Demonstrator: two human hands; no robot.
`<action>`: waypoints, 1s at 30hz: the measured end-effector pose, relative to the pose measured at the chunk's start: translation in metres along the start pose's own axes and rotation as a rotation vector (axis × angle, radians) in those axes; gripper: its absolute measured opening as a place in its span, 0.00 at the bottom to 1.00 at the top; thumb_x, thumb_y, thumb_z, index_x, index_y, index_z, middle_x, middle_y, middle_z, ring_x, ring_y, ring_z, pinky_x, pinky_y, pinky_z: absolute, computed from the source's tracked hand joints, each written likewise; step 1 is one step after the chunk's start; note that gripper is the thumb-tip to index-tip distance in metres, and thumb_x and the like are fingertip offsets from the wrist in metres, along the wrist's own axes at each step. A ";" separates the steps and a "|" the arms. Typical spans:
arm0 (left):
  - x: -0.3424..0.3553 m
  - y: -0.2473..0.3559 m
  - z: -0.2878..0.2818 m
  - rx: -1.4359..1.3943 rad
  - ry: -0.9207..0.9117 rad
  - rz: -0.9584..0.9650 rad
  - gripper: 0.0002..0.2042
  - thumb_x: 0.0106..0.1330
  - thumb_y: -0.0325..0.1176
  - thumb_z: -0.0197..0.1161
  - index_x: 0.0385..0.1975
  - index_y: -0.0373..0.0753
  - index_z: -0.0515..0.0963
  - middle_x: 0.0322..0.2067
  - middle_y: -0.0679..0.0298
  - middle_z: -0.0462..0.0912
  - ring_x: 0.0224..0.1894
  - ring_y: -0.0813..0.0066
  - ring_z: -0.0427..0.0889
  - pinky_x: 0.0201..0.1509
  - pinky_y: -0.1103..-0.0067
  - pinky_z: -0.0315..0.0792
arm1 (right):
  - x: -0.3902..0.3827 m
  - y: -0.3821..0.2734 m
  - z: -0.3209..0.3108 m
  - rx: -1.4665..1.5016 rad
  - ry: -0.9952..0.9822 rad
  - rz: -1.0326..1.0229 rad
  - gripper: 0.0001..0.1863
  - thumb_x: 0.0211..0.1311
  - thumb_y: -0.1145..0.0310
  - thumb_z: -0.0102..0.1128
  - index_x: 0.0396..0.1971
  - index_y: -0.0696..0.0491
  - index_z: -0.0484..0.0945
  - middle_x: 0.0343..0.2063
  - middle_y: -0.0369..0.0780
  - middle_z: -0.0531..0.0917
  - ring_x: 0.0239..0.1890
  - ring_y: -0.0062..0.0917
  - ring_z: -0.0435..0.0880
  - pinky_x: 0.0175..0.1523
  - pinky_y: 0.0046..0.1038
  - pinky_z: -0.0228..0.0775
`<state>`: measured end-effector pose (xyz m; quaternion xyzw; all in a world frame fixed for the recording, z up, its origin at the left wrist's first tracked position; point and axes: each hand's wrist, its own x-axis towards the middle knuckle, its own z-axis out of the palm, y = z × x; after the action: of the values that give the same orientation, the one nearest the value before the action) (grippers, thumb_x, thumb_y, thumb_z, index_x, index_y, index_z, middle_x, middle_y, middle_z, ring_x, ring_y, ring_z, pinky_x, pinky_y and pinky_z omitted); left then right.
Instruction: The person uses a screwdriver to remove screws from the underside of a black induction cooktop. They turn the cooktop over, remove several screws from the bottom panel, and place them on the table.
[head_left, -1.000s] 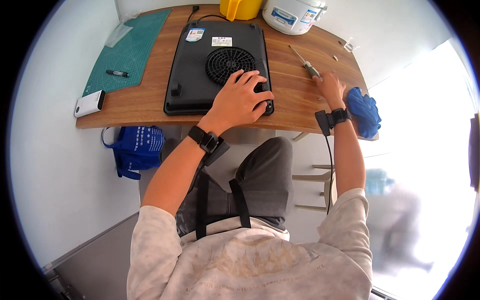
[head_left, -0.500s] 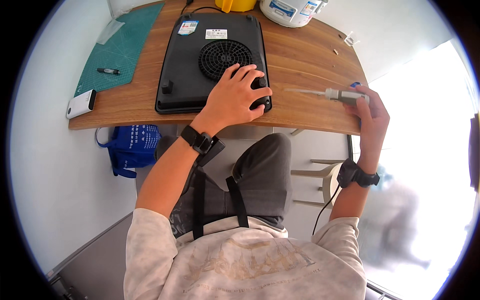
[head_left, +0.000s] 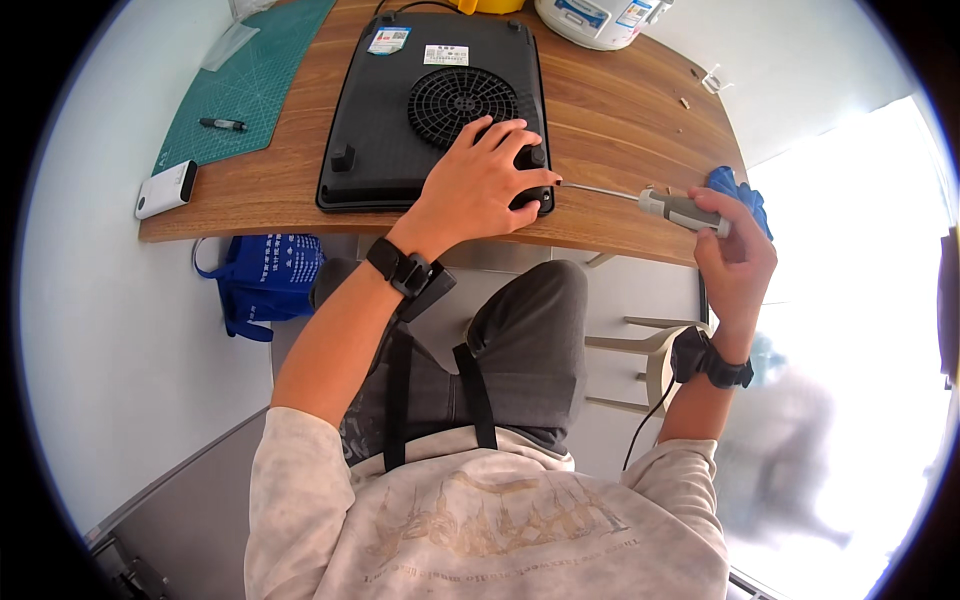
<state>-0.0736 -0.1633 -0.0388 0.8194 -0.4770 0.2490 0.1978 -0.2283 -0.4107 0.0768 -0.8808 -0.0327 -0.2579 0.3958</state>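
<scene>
Flat black appliance [head_left: 375,140] on a wooden table [head_left: 600,110], close to the front edge, its round fan grille [head_left: 463,103] and stubby feet facing up; two stickers [head_left: 389,40] lie toward its far side. The left hand [head_left: 472,188] rests on the near right corner, beside the grille, fingers spread wide and slightly bent, closed around nothing. To the right, a screwdriver [head_left: 685,212] with a grey-and-white handle is held roughly level, its thin shaft pointing left. The right hand [head_left: 738,248] grips the handle, thumb and fingers closed about it. The tip lies at the left hand's outstretched fingertip; whether the two touch cannot be told. A black band [head_left: 400,268] circles the left wrist, and a similar one the right. Beyond the right hand, a crumpled blue cloth [head_left: 735,185] lies at the table's right edge. Left of the appliance: a green mat [head_left: 245,85] bearing a dark pen [head_left: 222,125], with a white box [head_left: 160,195] at the near corner. Far side: a white rice cooker [head_left: 590,25], partly cut off. Below the table: a blue bag [head_left: 265,285], left, and a pale stool [head_left: 660,350], right.
</scene>
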 end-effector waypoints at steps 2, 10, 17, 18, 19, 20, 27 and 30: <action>0.000 0.001 -0.001 -0.005 0.002 -0.007 0.16 0.59 0.43 0.68 0.48 0.61 0.83 0.58 0.64 0.74 0.67 0.63 0.68 0.72 0.61 0.59 | -0.003 -0.006 0.000 -0.065 -0.010 -0.032 0.17 0.52 0.87 0.56 0.44 0.62 0.81 0.45 0.44 0.87 0.51 0.30 0.86 0.61 0.29 0.74; -0.001 -0.001 0.002 -0.007 0.013 0.017 0.16 0.59 0.42 0.68 0.49 0.63 0.82 0.57 0.64 0.74 0.66 0.63 0.69 0.72 0.61 0.59 | -0.008 -0.012 0.005 -0.167 -0.031 -0.143 0.17 0.47 0.86 0.58 0.40 0.61 0.83 0.42 0.44 0.88 0.49 0.31 0.88 0.58 0.29 0.76; -0.001 -0.001 0.003 -0.010 0.022 0.022 0.16 0.60 0.42 0.68 0.49 0.67 0.84 0.58 0.64 0.74 0.66 0.63 0.68 0.72 0.63 0.58 | -0.006 -0.012 0.009 -0.190 -0.038 -0.170 0.17 0.46 0.85 0.60 0.40 0.60 0.83 0.42 0.43 0.89 0.47 0.32 0.88 0.56 0.28 0.77; -0.001 -0.001 0.003 -0.009 0.024 0.023 0.16 0.60 0.42 0.68 0.49 0.67 0.84 0.58 0.64 0.74 0.67 0.63 0.68 0.72 0.63 0.58 | -0.006 -0.011 0.010 -0.185 -0.034 -0.172 0.17 0.46 0.85 0.60 0.40 0.60 0.83 0.42 0.44 0.89 0.47 0.31 0.88 0.56 0.28 0.77; -0.001 -0.001 0.003 -0.008 0.023 0.022 0.16 0.60 0.42 0.68 0.49 0.67 0.84 0.58 0.64 0.74 0.67 0.63 0.68 0.72 0.63 0.58 | -0.006 -0.011 0.010 -0.181 -0.030 -0.174 0.17 0.46 0.85 0.60 0.40 0.60 0.83 0.42 0.44 0.89 0.47 0.31 0.88 0.56 0.28 0.77; -0.001 -0.001 0.003 -0.008 0.021 0.022 0.16 0.60 0.42 0.68 0.49 0.67 0.84 0.58 0.64 0.74 0.67 0.63 0.68 0.72 0.63 0.58 | -0.006 -0.013 0.010 -0.202 -0.036 -0.179 0.17 0.46 0.85 0.60 0.40 0.60 0.83 0.42 0.44 0.89 0.47 0.31 0.88 0.56 0.28 0.77; -0.001 -0.001 0.002 -0.004 0.016 0.023 0.16 0.60 0.42 0.68 0.48 0.67 0.84 0.58 0.64 0.75 0.67 0.63 0.68 0.72 0.62 0.58 | -0.010 -0.028 0.013 -0.294 -0.086 -0.260 0.18 0.44 0.86 0.63 0.39 0.58 0.85 0.42 0.42 0.88 0.44 0.31 0.89 0.50 0.26 0.80; -0.001 -0.001 0.002 -0.005 0.018 0.021 0.16 0.60 0.42 0.68 0.48 0.67 0.84 0.58 0.64 0.75 0.66 0.63 0.68 0.72 0.62 0.58 | -0.011 -0.033 0.016 -0.310 -0.096 -0.289 0.18 0.44 0.85 0.64 0.39 0.57 0.85 0.42 0.42 0.88 0.42 0.30 0.89 0.48 0.26 0.81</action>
<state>-0.0730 -0.1635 -0.0415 0.8116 -0.4843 0.2570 0.2014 -0.2398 -0.3750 0.0850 -0.9286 -0.1372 -0.2715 0.2124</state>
